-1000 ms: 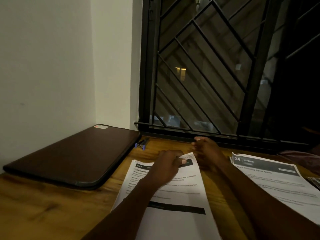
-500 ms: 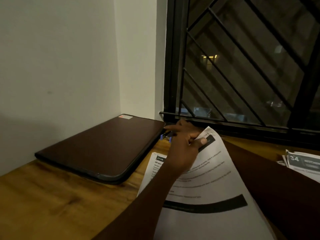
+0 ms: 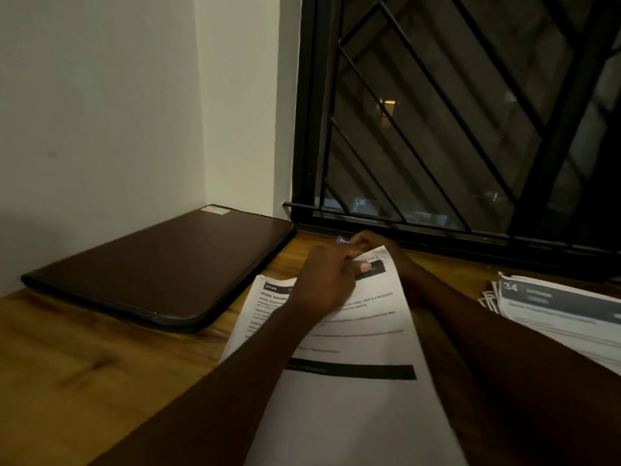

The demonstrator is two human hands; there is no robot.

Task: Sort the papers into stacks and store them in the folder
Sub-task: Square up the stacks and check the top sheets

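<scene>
A stack of printed papers (image 3: 353,391) lies on the wooden table (image 3: 84,364) in front of me. My left hand (image 3: 326,284) pinches its far right corner, thumb on top of the sheet, and that corner is lifted. My right hand (image 3: 378,242) sits just behind the lifted corner, fingers curled round a small blue object (image 3: 342,239); much of this hand is hidden by the paper and my left hand. The shut dark brown folder (image 3: 161,270) lies flat to the left, against the wall.
A second pile of printed papers (image 3: 554,307) lies at the right edge of the table. A black window grille (image 3: 437,146) stands right behind the hands. White walls close off the left and the far corner.
The view swung right to left. My right hand reached to the small blue object beside the folder and picked it up. My left hand kept hold of the paper corner, now raised.
</scene>
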